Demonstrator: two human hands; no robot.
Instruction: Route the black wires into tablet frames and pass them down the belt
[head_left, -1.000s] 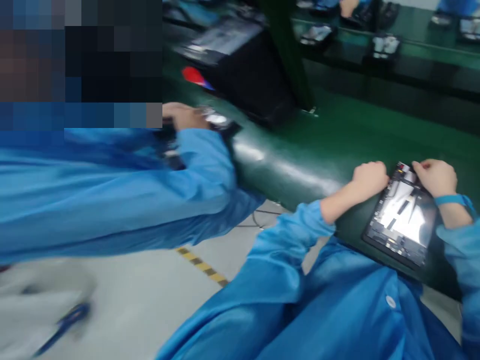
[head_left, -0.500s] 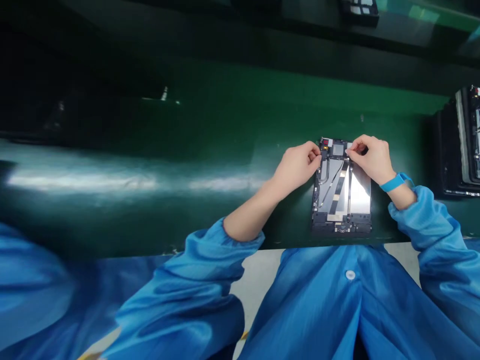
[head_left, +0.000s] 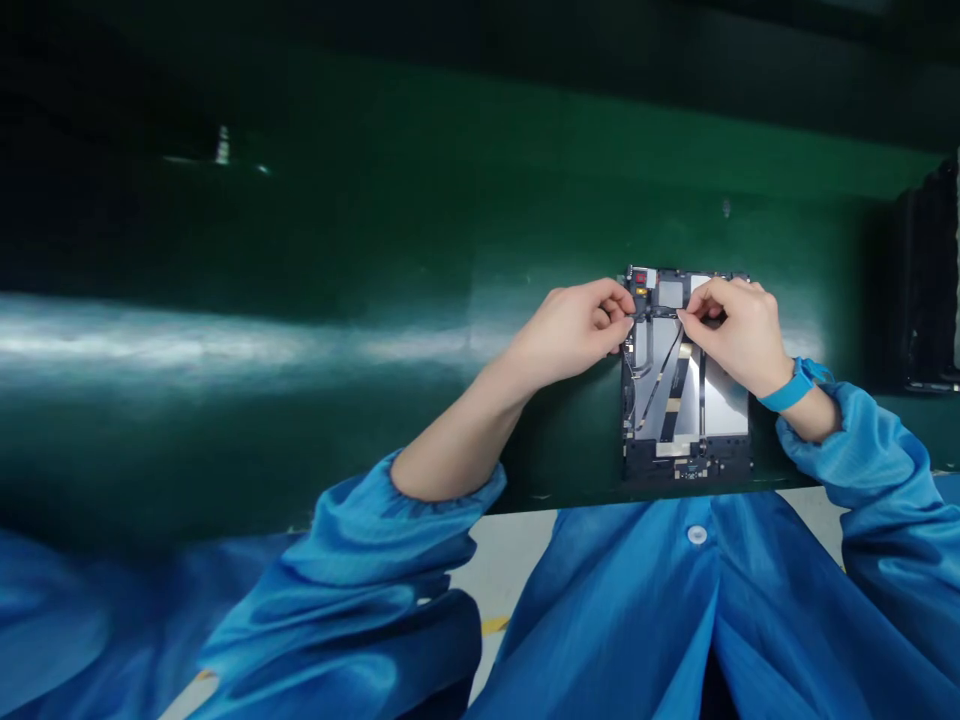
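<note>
An opened tablet point(head_left: 720, 400) lies on the green table near its front edge, its inside facing up. Silver plates, dark flat cables and small boards show in it. My left hand point(head_left: 581, 330) is at the tablet's upper left edge, fingers curled and thumb and forefinger pinched together; what they grip is too small to tell. Over the upper right part, my right hand point(head_left: 739, 330) pinches with thumb and forefinger near the top end of a thin black cable point(head_left: 660, 378). Whether it grips that cable is hidden. A blue wrist strap point(head_left: 787, 393) is on my right wrist.
Dark, stacked flat pieces point(head_left: 926, 290) stand at the right edge of the view. The green table point(head_left: 420, 230) stretches far to the left, with a bright reflection across it. Another person's blue sleeve point(head_left: 45, 620), blurred, shows at the lower left.
My right hand has shifted slightly left and down over the tablet, its fingertips now nearer the cable's top end. My left hand stays at the left edge. The view has shifted a little.
</note>
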